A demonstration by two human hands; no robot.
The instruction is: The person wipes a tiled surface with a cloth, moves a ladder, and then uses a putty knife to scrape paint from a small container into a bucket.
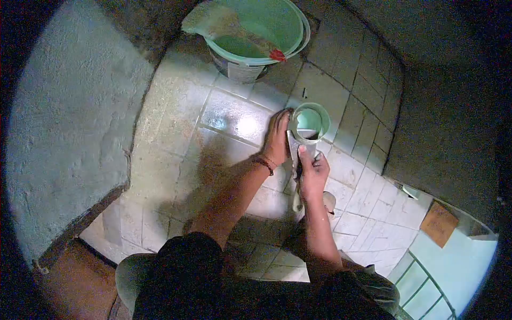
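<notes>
A small pale-green cup (326, 118) is in front of me over the tiled floor, its open mouth facing up. My left hand (276, 140) is closed around its left side, with a dark bracelet at the wrist. Just below the cup's rim, my right hand (313, 173) is closed on a putty knife (293, 145), thumb pressed near the flat grey blade. The knife's pale handle hangs down below the fingers. Inside the cup are something white and a dark patch that I cannot make out.
A pale-green bucket (242, 60) stands at the far side, with a wide brush (234, 26) across its rim. Rough grey walls (80, 106) bound the tiled floor (170, 117). A brown square board (439, 224) and a green metal railing (426, 274) are at lower right.
</notes>
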